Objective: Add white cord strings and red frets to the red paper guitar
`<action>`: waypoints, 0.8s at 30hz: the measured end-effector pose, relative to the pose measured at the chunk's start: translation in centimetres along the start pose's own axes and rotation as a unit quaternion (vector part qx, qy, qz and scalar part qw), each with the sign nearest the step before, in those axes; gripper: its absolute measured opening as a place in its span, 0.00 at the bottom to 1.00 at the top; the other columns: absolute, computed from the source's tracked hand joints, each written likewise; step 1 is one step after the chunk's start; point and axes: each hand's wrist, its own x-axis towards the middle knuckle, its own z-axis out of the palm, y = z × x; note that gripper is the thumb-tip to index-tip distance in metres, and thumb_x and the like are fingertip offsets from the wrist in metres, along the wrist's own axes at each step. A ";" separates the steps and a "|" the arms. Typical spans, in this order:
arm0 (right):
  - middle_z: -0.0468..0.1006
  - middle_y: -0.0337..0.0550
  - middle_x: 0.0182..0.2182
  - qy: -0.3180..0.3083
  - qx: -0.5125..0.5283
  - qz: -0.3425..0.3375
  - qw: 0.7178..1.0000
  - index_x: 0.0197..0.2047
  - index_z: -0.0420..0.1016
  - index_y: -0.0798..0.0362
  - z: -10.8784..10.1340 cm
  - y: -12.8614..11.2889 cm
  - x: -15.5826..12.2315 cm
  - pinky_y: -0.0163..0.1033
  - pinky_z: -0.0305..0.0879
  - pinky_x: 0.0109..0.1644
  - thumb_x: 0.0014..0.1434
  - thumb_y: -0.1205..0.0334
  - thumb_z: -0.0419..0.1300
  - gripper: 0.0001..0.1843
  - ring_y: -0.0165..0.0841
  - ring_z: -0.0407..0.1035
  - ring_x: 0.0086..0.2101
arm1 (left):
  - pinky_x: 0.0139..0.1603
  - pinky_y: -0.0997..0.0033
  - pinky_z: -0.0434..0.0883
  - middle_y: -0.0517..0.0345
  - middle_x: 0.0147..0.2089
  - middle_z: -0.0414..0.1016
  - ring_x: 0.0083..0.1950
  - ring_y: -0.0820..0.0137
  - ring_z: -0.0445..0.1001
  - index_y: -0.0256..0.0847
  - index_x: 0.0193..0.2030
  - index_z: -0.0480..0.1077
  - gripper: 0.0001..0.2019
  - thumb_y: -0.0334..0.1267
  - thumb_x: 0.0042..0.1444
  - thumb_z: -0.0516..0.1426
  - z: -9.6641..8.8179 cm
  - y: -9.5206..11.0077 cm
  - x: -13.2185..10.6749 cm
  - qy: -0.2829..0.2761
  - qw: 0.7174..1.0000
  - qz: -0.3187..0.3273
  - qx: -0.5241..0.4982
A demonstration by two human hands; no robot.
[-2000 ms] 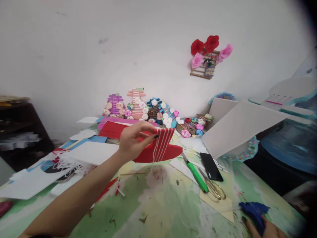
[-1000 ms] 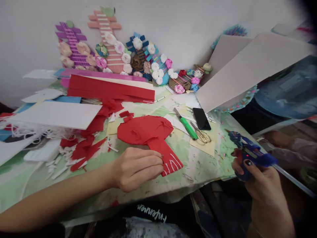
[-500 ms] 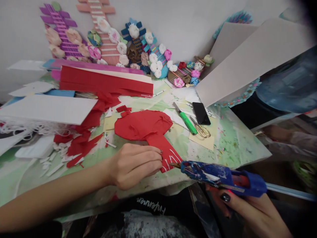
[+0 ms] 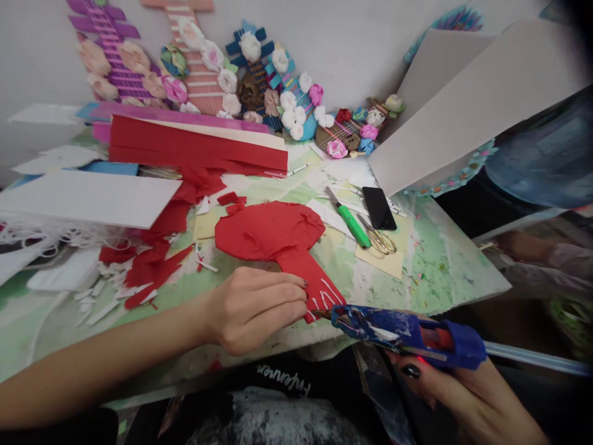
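- Red guitar-shaped cutout (image 4: pixel 269 230) on the worktop (image 4: pixel 440 266) near its front edge, neck (image 4: pixel 294 264) under the left hand (image 4: pixel 259 309); thumb hidden, so pinching or only pressing, cannot tell.
- Right hand (image 4: pixel 456 392) wrapped around the blue glue gun (image 4: pixel 403 334), nozzle (image 4: pixel 325 314) close to the white strings (image 4: pixel 330 293).
- Possible burn or smeared glue if slipping toward the left fingertips (image 4: pixel 300 292).
- Room for moving right of the neck, bounded by scissors (image 4: pixel 383 242) and the worktop's edge.
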 end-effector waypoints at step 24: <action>0.82 0.45 0.39 0.010 -0.067 -0.074 0.995 0.47 0.77 0.45 -0.1 -0.7 -0.8 0.37 0.77 0.39 0.52 0.49 0.65 0.20 0.40 0.78 0.36 | 0.53 0.70 0.74 0.52 0.40 0.81 0.48 0.68 0.77 0.37 0.40 0.75 0.14 0.32 0.65 0.48 -1.6 1.1 0.9 -0.051 0.994 -0.094 0.029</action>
